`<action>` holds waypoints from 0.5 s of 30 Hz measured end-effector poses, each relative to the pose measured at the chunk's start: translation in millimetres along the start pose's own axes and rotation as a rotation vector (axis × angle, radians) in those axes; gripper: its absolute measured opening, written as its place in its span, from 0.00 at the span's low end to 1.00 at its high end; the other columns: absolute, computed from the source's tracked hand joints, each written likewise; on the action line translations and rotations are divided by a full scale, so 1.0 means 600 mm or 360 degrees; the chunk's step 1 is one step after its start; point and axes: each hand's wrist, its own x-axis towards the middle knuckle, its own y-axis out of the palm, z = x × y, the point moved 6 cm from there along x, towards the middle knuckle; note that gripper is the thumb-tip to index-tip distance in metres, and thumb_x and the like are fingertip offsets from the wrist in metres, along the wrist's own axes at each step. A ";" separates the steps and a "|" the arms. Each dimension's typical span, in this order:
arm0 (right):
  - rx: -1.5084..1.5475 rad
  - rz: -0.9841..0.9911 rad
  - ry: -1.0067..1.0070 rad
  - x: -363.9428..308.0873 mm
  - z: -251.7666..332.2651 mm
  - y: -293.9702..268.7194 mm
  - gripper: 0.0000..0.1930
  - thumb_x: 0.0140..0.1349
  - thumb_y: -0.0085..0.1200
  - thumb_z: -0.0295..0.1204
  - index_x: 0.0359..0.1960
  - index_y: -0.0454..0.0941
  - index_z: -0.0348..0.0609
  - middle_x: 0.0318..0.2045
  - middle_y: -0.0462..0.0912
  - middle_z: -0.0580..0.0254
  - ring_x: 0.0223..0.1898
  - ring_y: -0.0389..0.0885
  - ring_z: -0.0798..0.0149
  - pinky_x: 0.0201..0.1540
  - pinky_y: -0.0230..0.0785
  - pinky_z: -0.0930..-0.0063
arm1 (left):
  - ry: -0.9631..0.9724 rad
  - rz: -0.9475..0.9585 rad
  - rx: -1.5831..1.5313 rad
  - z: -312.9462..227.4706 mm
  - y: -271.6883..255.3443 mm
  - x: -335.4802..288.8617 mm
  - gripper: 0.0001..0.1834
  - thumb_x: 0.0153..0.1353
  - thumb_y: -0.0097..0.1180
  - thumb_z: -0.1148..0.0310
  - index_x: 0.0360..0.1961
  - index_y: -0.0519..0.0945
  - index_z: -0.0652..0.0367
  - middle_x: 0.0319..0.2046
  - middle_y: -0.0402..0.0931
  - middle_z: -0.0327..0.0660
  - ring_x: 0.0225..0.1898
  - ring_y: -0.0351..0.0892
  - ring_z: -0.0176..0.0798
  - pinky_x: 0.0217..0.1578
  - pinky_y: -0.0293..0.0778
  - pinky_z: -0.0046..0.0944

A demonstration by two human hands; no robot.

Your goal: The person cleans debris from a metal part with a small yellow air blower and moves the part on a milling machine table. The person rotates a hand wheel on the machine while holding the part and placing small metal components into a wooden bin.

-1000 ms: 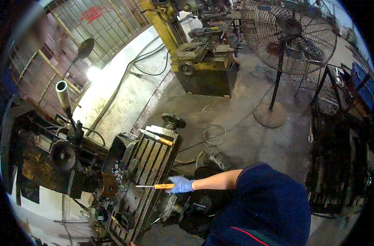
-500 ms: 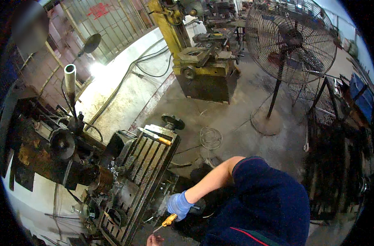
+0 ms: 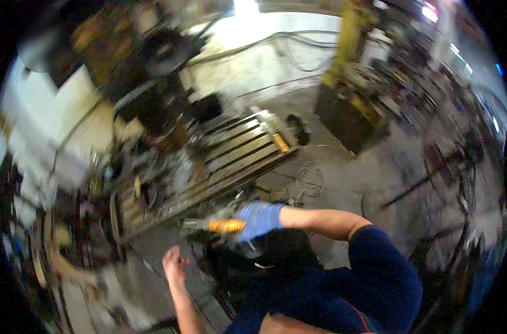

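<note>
The fingers of the gloved right hand (image 3: 260, 220) were wrapped around an orange-handled tool (image 3: 226, 225), though blur hid how each one lay. The tool's grey shaft pointed left, smeared by motion, so its tip could not be made out. The bare left hand (image 3: 175, 265) was apart from it, lower and to the left, its fingers loosely curled with nothing seen between them.

That was the main change: half a second earlier the tool had slanted down with its end at the left fingers, while now the two were separated and the right hand alone carried it. The shaft had also swung back to about level across the view.

Just beyond the tool ran the near edge of the slotted metal table (image 3: 238, 157); the tool was in front of that edge. On the table's far right end a second orange-handled item (image 3: 280, 143) lay where it had been, untouched, near a dark handwheel (image 3: 298, 129). Farther out, a pale coil (image 3: 309, 179) lay on the floor (image 3: 342, 186). The whole view had turned, leaving the table more crosswise than before.
</note>
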 end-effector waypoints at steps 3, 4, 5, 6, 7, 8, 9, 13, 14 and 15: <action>-0.0499 -0.0152 0.0486 0.026 -0.080 -0.007 0.28 0.47 0.48 0.57 0.25 0.79 0.41 0.23 0.79 0.46 0.28 0.79 0.48 0.33 0.70 0.58 | 0.0144 -0.0097 0.0004 -0.018 -0.075 -0.021 0.10 0.55 0.51 0.76 0.39 0.73 0.67 0.25 0.69 0.40 0.22 0.70 0.35 0.27 0.72 0.39; -0.0600 -0.0143 0.0545 0.035 -0.077 -0.018 0.29 0.47 0.47 0.58 0.25 0.79 0.40 0.23 0.79 0.47 0.27 0.79 0.49 0.33 0.71 0.59 | 0.0210 -0.0020 -0.0055 -0.028 -0.111 -0.027 0.11 0.54 0.50 0.77 0.40 0.73 0.68 0.27 0.71 0.41 0.24 0.73 0.37 0.29 0.73 0.39; -0.0803 -0.0118 0.0635 0.047 -0.073 -0.029 0.28 0.47 0.47 0.58 0.27 0.80 0.41 0.26 0.80 0.47 0.30 0.80 0.50 0.35 0.71 0.60 | 0.0267 -0.0132 -0.0053 -0.039 -0.148 -0.046 0.11 0.54 0.50 0.77 0.40 0.73 0.68 0.27 0.71 0.41 0.25 0.74 0.37 0.30 0.73 0.39; -0.0820 -0.0109 0.0676 0.066 -0.080 -0.047 0.27 0.47 0.48 0.56 0.29 0.80 0.42 0.28 0.80 0.48 0.32 0.80 0.51 0.36 0.71 0.60 | 0.0322 -0.0249 -0.0041 -0.052 -0.166 -0.065 0.11 0.54 0.50 0.77 0.40 0.73 0.68 0.27 0.72 0.41 0.25 0.75 0.38 0.30 0.73 0.39; -0.0838 -0.0101 0.0719 0.088 -0.088 -0.061 0.26 0.48 0.49 0.55 0.31 0.80 0.42 0.30 0.80 0.49 0.34 0.80 0.51 0.38 0.71 0.61 | 0.0375 -0.0364 -0.0028 -0.065 -0.186 -0.088 0.12 0.54 0.50 0.77 0.40 0.73 0.68 0.28 0.72 0.41 0.26 0.76 0.38 0.31 0.73 0.39; -0.0864 -0.0096 0.0740 0.103 -0.094 -0.067 0.25 0.48 0.49 0.53 0.32 0.80 0.43 0.32 0.80 0.50 0.35 0.79 0.52 0.39 0.71 0.61 | 0.0377 -0.0506 0.0108 -0.083 -0.209 -0.112 0.12 0.54 0.50 0.77 0.41 0.73 0.68 0.29 0.73 0.42 0.27 0.76 0.38 0.32 0.73 0.38; -0.0890 -0.0092 0.0761 0.119 -0.099 -0.072 0.24 0.48 0.50 0.52 0.33 0.80 0.43 0.33 0.81 0.51 0.37 0.79 0.53 0.40 0.70 0.62 | 0.0376 -0.0646 0.0246 -0.104 -0.238 -0.144 0.13 0.53 0.50 0.77 0.42 0.73 0.68 0.30 0.73 0.42 0.28 0.76 0.38 0.32 0.73 0.38; -0.0888 -0.0188 0.0813 0.207 -0.138 -0.089 0.20 0.47 0.50 0.46 0.35 0.80 0.45 0.35 0.81 0.54 0.38 0.80 0.54 0.39 0.71 0.63 | 0.0342 -0.1002 0.0558 -0.159 -0.364 -0.308 0.15 0.54 0.49 0.78 0.44 0.72 0.70 0.33 0.74 0.43 0.30 0.75 0.36 0.33 0.72 0.35; -0.0900 -0.0231 0.0794 0.225 -0.125 -0.096 0.20 0.47 0.50 0.45 0.35 0.80 0.45 0.36 0.81 0.54 0.39 0.80 0.54 0.40 0.71 0.63 | 0.0384 -0.1236 0.0570 -0.139 -0.446 -0.362 0.15 0.54 0.49 0.78 0.44 0.72 0.71 0.32 0.74 0.44 0.29 0.74 0.35 0.32 0.71 0.34; -0.0911 -0.0270 0.0779 0.244 -0.114 -0.103 0.19 0.47 0.49 0.44 0.35 0.80 0.46 0.36 0.81 0.54 0.39 0.80 0.54 0.40 0.71 0.63 | 0.0419 -0.1468 0.0581 -0.110 -0.518 -0.422 0.14 0.54 0.48 0.78 0.43 0.72 0.72 0.31 0.74 0.44 0.27 0.73 0.35 0.31 0.71 0.34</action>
